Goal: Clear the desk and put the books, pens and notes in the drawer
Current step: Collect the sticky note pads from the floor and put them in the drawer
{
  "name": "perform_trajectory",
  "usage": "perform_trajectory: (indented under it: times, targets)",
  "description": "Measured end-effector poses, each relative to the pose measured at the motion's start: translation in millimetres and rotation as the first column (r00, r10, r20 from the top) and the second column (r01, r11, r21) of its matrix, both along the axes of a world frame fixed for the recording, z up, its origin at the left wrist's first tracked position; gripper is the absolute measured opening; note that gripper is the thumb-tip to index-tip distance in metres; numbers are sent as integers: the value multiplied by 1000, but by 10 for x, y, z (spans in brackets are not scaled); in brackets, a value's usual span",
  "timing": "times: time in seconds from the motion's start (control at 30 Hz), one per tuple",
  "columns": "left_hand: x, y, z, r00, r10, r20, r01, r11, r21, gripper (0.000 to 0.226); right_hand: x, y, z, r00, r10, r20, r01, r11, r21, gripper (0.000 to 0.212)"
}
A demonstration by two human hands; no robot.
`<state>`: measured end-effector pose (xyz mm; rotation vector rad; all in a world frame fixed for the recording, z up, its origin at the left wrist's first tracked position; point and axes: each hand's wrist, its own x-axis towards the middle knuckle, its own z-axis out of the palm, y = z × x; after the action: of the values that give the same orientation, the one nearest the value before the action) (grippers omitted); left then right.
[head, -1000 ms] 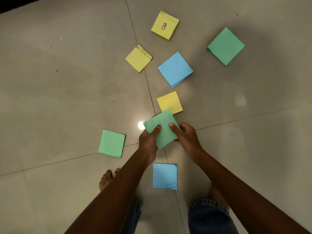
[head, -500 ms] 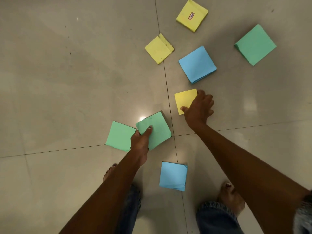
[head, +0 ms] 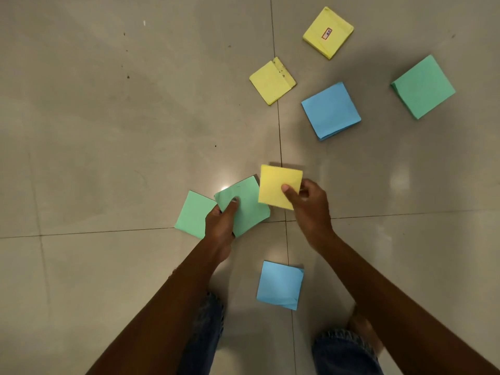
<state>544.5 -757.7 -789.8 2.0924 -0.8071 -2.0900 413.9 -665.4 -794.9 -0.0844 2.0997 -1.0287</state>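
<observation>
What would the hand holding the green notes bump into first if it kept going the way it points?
Probably the yellow notepad held in the right hand. The left hand points up and right, toward it, though their heights are hard to judge.

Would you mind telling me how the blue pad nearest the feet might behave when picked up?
The blue pad looks thin with a curled corner, so it probably flexes and its sheets may fan apart. Lying flat on the glossy floor, it may slide before an edge lifts.

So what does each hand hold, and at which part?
Left hand pinches the green square note pad at its near-left edge; right hand the yellow square pad at its near-right corner.
</observation>
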Motion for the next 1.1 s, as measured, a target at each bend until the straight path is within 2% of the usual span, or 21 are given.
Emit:
perform_trajectory:
  times: [0.07, 0.13, 0.23, 0.37, 0.43, 0.5, 0.57, 0.63, 0.7, 0.73, 0.83, 0.93, 0.97, 1.03, 1.07, 1.1]
  targets:
    - [14, -38, 25, 998, 20, -64, -18, 999, 31, 13, 156, -40, 3, 994, 107, 36, -108, 994, 32, 33]
    - [34, -73, 38, 992, 48, -120, -40, 997, 61, 19, 279, -113, -34, 963, 269, 16, -268, 948, 171, 37]
    - [100, -75, 24, 996, -25, -84, 27, 999, 25, 12, 410, -255, -74, 888, 460, 6, -440, 846, 300, 37]
    - [273, -111, -41, 999, -13, 39, 16, 997, -80, 8, 558, -306, -132, 916, 385, -116, -356, 911, 208, 39]
    - [363, -167, -56, 997, 31, 67, -23, 992, -121, 5, 635, -152, -142, 872, 449, -195, -401, 884, 240, 35]
    - [443, -211, -72, 995, 50, 85, -37, 988, -148, 6, 734, 121, -178, 688, 686, -234, -584, 716, 381, 32]
    - [498, -237, -75, 994, 65, 92, -49, 985, -168, 5, 834, 408, -232, 479, 860, -176, -714, 499, 491, 39]
    - [537, -246, -72, 993, 80, 85, -64, 981, -182, 10, 965, 612, -233, 338, 940, -57, -783, 314, 537, 59]
    - [548, -235, -65, 994, 78, 76, -64, 982, -180, 18, 1102, 781, -247, 187, 982, 19, -802, 142, 580, 88]
    - [550, -225, -62, 995, 79, 68, -66, 982, -177, 19, 1170, 855, -272, 146, 989, 10, -781, 109, 615, 95]
    - [556, -231, -38, 997, 69, 38, -62, 985, -162, 15, 1234, 903, -316, 130, 990, -60, -731, 137, 669, 91]
    - [586, -281, -6, 998, 56, -6, -57, 990, -132, 6, 1229, 741, -227, 209, 976, -67, -724, 200, 660, 75]
    - [600, -299, 5, 998, 52, -23, -54, 992, -114, 6, 1206, 676, -194, 222, 974, -38, -741, 194, 643, 68]
    - [633, -328, 20, 998, 45, -54, -49, 996, -80, 5, 1135, 593, -239, 266, 961, 69, -809, 184, 558, 45]
    - [654, -343, 25, 997, 45, -65, -50, 996, -70, 6, 1075, 539, -240, 320, 940, 119, -856, 234, 460, 36]
    - [674, -355, 35, 996, 50, -70, -54, 996, -64, 6, 995, 444, -193, 416, 889, 193, -878, 336, 341, 29]
